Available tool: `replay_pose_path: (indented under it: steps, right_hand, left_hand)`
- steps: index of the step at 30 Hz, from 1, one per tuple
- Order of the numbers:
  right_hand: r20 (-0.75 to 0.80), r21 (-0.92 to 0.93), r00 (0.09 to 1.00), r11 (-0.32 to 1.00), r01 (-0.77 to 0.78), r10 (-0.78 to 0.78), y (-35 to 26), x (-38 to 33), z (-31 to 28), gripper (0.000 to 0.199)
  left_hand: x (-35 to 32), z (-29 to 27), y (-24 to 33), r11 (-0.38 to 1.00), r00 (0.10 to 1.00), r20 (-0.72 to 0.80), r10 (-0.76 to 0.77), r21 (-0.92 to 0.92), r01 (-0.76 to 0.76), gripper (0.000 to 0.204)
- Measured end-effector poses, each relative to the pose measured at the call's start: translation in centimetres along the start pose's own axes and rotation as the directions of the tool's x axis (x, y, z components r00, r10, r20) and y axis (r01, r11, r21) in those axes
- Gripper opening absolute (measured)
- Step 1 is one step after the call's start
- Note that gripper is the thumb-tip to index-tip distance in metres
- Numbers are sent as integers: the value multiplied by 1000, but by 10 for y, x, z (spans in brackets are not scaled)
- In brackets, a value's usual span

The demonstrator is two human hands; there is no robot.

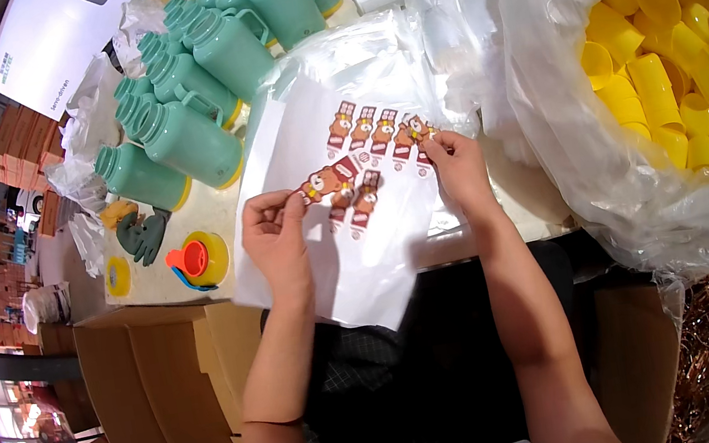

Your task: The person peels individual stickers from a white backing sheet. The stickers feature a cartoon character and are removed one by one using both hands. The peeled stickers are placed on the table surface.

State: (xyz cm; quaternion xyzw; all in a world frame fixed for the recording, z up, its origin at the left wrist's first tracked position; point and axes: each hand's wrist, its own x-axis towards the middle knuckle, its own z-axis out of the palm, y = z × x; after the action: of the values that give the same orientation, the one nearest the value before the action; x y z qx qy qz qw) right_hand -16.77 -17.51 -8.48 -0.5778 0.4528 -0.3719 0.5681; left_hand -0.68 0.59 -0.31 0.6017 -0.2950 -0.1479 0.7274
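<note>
A white sheet of stickers (pixel 328 262) lies over the front of the table, its lower end hanging past the edge. Several brown bear stickers (pixel 365 126) show on it in rows. My left hand (pixel 278 244) is closed, thumb and forefinger pinching a bear sticker (pixel 326 182) that lies aslant over the lower row. At the right end of the upper row my right hand (pixel 461 171) is closed too, its fingertips pinching another bear sticker (pixel 413 132). Whether that sticker is fully off the sheet, I cannot tell.
Green bottles (pixel 178 142) with yellow bases crowd the left and back. Yellow cups (pixel 655 85) fill a clear plastic bag (pixel 547 101) on the right. A yellow tape roll (pixel 212 259) and dark gloves (pixel 143 236) lie left. An open carton (pixel 154 380) stands below the table edge.
</note>
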Motion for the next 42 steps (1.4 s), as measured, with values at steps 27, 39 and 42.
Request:
replay_pose_path:
  steps: [27,39,42]
  right_hand:
    - [-282,-517,824,801,301,-492,-48,18,27,25]
    - [183,378,972,902,-210,150,-45,-6,33,7]
    - [201,342,964,910,-236,174,-48,-9,31,8]
  left_hand:
    - [73,38,-84,896,966,-12,-260,-376,236,24]
    - [54,30,-75,840,927,222,-303,-397,370,23]
    - [53,32,-65,898,938,263,-226,-316,305,24]
